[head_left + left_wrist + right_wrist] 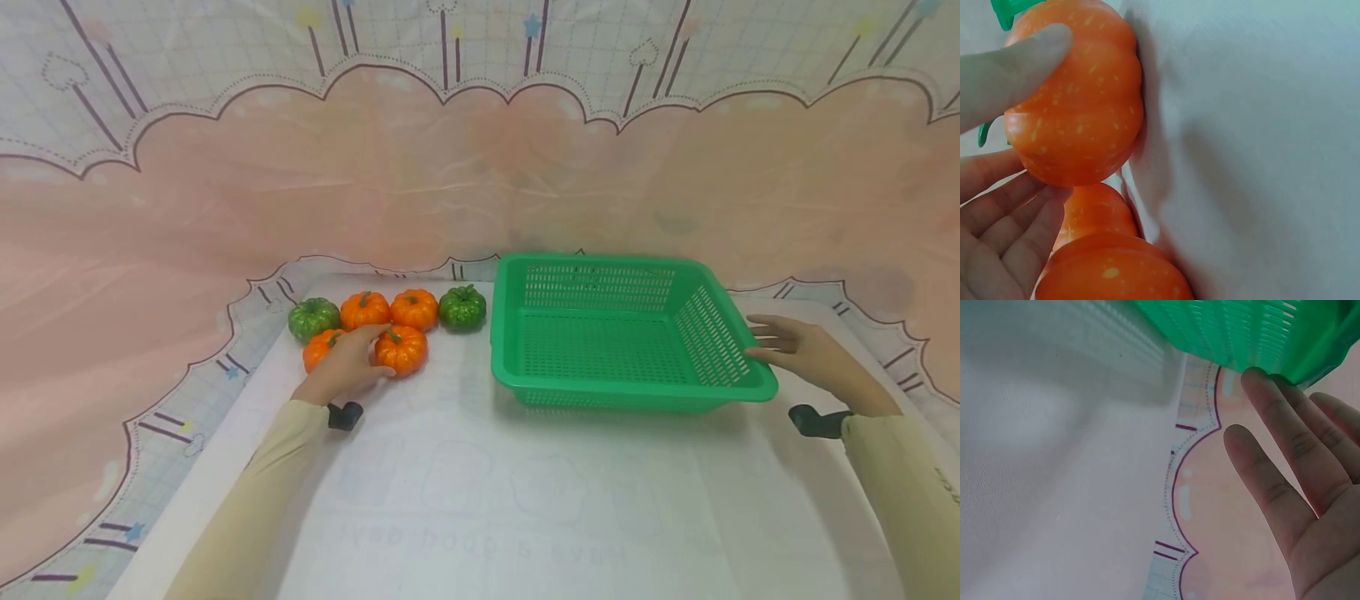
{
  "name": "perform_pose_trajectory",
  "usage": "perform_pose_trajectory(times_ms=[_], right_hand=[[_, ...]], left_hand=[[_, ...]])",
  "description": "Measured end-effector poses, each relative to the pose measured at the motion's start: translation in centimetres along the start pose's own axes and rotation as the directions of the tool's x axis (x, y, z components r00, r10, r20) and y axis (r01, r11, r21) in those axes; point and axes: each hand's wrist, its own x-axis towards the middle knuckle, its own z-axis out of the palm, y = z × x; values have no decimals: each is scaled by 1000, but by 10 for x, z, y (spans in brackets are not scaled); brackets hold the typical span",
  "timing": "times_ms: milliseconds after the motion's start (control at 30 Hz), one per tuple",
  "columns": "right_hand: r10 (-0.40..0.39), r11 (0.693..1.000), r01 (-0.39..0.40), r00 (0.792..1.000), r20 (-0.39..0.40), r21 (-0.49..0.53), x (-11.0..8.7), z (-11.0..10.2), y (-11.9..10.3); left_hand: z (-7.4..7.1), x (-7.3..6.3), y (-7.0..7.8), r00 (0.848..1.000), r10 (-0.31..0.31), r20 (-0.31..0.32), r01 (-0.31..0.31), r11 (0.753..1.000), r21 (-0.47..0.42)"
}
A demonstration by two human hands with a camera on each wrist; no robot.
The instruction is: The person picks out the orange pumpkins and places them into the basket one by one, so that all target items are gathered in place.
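My left hand point(347, 360) is at the front orange toy pumpkin point(401, 350), thumb on one side and fingers on the other. Up close in the left wrist view, the thumb lies across this pumpkin's yellow-flecked skin and fingertips touch its lower side. Partly behind that hand sits another orange pumpkin point(319, 345). A back row holds a green pumpkin point(313, 319), two orange pumpkins point(365, 310) and a darker green one point(462, 308). To the right, my right hand point(802, 354) has its fingers extended, fingertips right at the short side of the green plastic basket point(637, 398).
Slotted walls and a wide rim form the basket, with nothing inside it. A white tablecloth point(480, 483) with faint printing covers the table. Behind rises a peach and white patterned cloth point(450, 183). Each wrist carries a small dark device point(345, 416).
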Motion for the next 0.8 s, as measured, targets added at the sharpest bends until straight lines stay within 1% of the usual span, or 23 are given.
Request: perform_pose_trajectory(times_ms=[133, 233, 300, 367, 467, 533, 667, 800], right_hand=[[19, 999, -19, 1000, 0, 27, -1, 1, 1], [39, 997, -38, 999, -2, 71, -1, 2, 3], [36, 994, -36, 999, -3, 103, -2, 2, 6], [17, 990, -17, 1000, -3, 143, -4, 2, 10], [-1, 982, -2, 1000, 14, 191, -7, 1, 15], [6, 978, -13, 999, 38, 207, -9, 0, 18], [30, 982, -41, 998, 63, 186, -9, -1, 20], [24, 983, -37, 997, 75, 179, -9, -1, 21]], left_hand=[[1, 0, 2, 1000, -1, 4, 1, 1000, 14], [3, 0, 4, 1000, 8, 0, -8, 1000, 26], [3, 0, 5, 1000, 12, -2, -12, 999, 31], [3, 1, 4, 1000, 23, -2, -23, 999, 38], [3, 1, 4, 1000, 29, 5, -29, 999, 38], [3, 1, 4, 1000, 28, 11, -28, 999, 35], [3, 0, 5, 1000, 8, 19, -8, 1000, 25], [3, 0, 5, 1000, 1, 18, -1, 1000, 21]])
